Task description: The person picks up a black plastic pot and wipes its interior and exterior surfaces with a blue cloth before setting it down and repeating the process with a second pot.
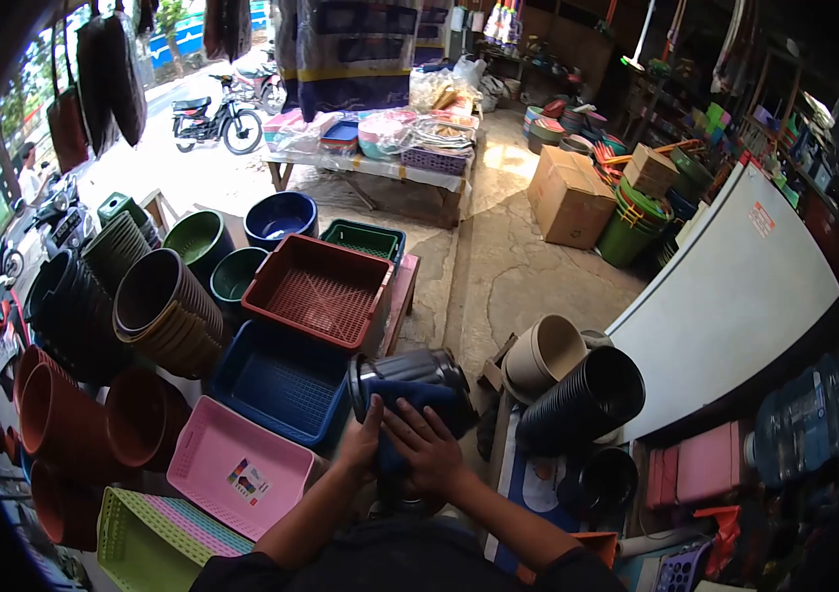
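Observation:
Both hands are together low in the middle of the view, at a dark blue cloth (402,397) that lies against a shiny black stack of pots (419,368). My left hand (362,441) is at the cloth's left side, thumb raised, its other fingers mostly hidden. Fingers spread, my right hand (426,444) lies flat over the cloth's front. The pot stack is tilted on its side, with its rims toward the left. Close to its left are a blue basket (286,380) and a red-brown basket (321,291).
Plant pots (168,306) crowd the left side, beside a pink basket (242,474) and a green basket (143,553). At right stand black pots (582,400), a white panel (735,296) and a water bottle (804,419). A cardboard box (571,197) sits farther back.

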The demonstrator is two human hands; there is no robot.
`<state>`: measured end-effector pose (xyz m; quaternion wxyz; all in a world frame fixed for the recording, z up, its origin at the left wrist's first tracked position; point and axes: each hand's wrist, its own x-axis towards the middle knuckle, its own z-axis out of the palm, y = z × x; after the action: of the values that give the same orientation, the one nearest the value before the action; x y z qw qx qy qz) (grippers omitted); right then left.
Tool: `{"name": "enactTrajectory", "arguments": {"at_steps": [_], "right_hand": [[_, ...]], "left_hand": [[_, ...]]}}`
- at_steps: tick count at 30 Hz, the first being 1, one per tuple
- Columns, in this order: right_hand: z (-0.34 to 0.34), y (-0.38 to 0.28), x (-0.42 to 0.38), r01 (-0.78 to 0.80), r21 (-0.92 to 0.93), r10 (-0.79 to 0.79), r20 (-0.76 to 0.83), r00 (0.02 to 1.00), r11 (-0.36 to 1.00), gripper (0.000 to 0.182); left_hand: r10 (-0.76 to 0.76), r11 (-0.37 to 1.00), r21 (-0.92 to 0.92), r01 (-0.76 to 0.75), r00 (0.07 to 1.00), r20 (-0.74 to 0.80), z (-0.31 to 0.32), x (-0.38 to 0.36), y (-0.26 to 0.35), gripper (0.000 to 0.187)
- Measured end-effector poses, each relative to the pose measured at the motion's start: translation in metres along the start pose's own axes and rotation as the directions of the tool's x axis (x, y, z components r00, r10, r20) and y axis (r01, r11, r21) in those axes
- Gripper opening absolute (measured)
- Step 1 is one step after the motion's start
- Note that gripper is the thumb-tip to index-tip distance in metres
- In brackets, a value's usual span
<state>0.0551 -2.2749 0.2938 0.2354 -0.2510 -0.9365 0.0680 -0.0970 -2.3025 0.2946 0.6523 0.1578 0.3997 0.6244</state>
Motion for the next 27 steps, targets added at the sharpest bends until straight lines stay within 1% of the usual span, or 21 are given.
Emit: {"name": "enactTrajectory", "arguments": {"at_steps": [2, 4, 5, 6, 8, 9, 10, 12, 14, 15, 16, 17, 18, 19, 20, 22, 23, 24, 25, 26, 27], "right_hand": [[-0.022, 0.007, 0.015, 0.103, -0.049, -0.097, 0.117, 0.988, 0.993, 0.072], [-0.047, 0.014, 0.03, 0.152, -0.048, -0.141, 0.182, 0.973, 0.987, 0.079], [-0.057, 0.021, 0.037, 0.174, -0.042, -0.164, 0.182, 0.97, 0.984, 0.079], [-0.068, 0.03, 0.044, 0.143, 0.011, -0.142, 0.209, 0.967, 0.99, 0.072], [-0.081, 0.054, 0.051, 0.132, 0.072, -0.145, 0.239, 0.96, 0.989, 0.065], [-0.08, 0.072, 0.054, -0.074, 0.409, -0.052, 0.287, 0.957, 0.91, 0.059], [-0.082, 0.088, 0.055, -0.278, 0.672, 0.013, 0.371, 0.929, 0.686, 0.054], [-0.092, 0.107, 0.052, -0.77, 0.625, 0.239, 0.734, 0.636, 0.129, 0.04], [-0.042, 0.157, 0.028, -0.627, 0.754, 0.245, 0.582, 0.775, 0.194, 0.035], [-0.05, 0.16, 0.019, -0.632, 0.633, 0.183, 0.756, 0.629, -0.447, 0.035], [-0.035, 0.163, 0.013, -0.638, 0.634, 0.167, 0.754, 0.635, -0.437, 0.035], [-0.009, 0.169, -0.004, -0.494, 0.658, 0.187, 0.688, 0.701, -0.569, 0.038], [0.006, 0.172, -0.011, -0.333, 0.648, 0.222, 0.621, 0.752, -0.685, 0.041], [-0.026, 0.119, 0.01, -0.152, 0.74, 0.385, 0.501, 0.775, -0.656, 0.044], [-0.015, 0.109, 0.012, -0.156, 0.739, 0.38, 0.501, 0.777, -0.656, 0.044], [0.015, 0.098, -0.005, 0.14, 0.876, 0.753, 0.303, 0.583, -0.461, 0.047], [0.033, 0.084, -0.011, 0.005, 0.98, 0.869, 0.174, 0.463, -0.198, 0.052], [0.032, 0.072, -0.008, 0.007, 0.98, 0.873, 0.174, 0.457, -0.198, 0.052], [0.023, 0.061, -0.004, -0.126, 0.918, 0.808, -0.258, 0.53, 0.376, 0.058], [0.01, 0.053, -0.001, -0.188, 0.535, 0.514, -0.565, 0.645, 0.824, 0.065], [-0.006, 0.05, -0.003, -0.195, 0.533, 0.518, -0.565, 0.642, 0.823, 0.065]], "left_hand": [[0.073, 0.996, 0.042, -0.074, 0.997, 0.022, -0.015, 0.004, -0.01, 0.061], [0.076, 0.935, 0.342, -0.093, 0.995, 0.061, -0.03, 0.003, -0.014, 0.069], [-0.042, 0.92, 0.391, 0.018, 0.998, 0.051, -0.028, -0.005, -0.002, 0.061], [-0.021, 0.923, 0.386, 0.004, 0.999, 0.04, -0.026, -0.01, 0.007, 0.061], [-0.219, 0.795, 0.592, 0.132, 0.973, 0.078, -0.024, -0.019, 0.016, 0.057], [-0.201, 0.799, 0.588, 0.126, 0.978, 0.063, -0.025, -0.022, 0.016, 0.057], [-0.134, 0.855, 0.516, 0.046, 0.982, 0.135, -0.028, -0.026, 0.014, 0.057], [-0.042, 0.898, 0.437, -0.043, 0.982, 0.182, -0.029, -0.035, 0.011, 0.057], [0.08, 0.984, 0.144, -0.105, 0.983, 0.168, -0.024, -0.042, 0.008, 0.052], [0.097, 0.982, 0.144, -0.12, 0.983, 0.156, -0.023, -0.043, 0.005, 0.052], [0.139, 0.99, -0.011, -0.139, 0.981, 0.135, -0.021, -0.043, 0.003, 0.052], [0.177, 0.974, -0.165, -0.157, 0.978, 0.111, -0.018, -0.041, 0.001, 0.051], [0.188, 0.971, -0.166, -0.169, 0.977, 0.104, -0.011, -0.04, 0.0, 0.051], [0.219, 0.942, -0.275, -0.193, 0.973, 0.067, 0.0, -0.039, -0.002, 0.051], [0.242, 0.9, -0.381, -0.214, 0.97, 0.028, 0.011, -0.037, -0.004, 0.052], [0.233, 0.889, -0.398, -0.228, 0.972, -0.037, 0.029, -0.033, -0.012, 0.049], [0.223, 0.879, -0.412, -0.241, 0.97, -0.093, 0.037, -0.031, -0.016, 0.047], [0.217, 0.881, -0.41, -0.235, 0.972, -0.09, 0.043, -0.029, -0.021, 0.047], [0.26, 0.894, -0.343, -0.287, 0.958, -0.125, 0.05, -0.026, -0.026, 0.046], [0.304, 0.901, -0.273, -0.337, 0.94, -0.155, 0.053, -0.025, -0.03, 0.044], [0.298, 0.904, -0.273, -0.33, 0.942, -0.152, 0.054, -0.025, -0.034, 0.044]]}}
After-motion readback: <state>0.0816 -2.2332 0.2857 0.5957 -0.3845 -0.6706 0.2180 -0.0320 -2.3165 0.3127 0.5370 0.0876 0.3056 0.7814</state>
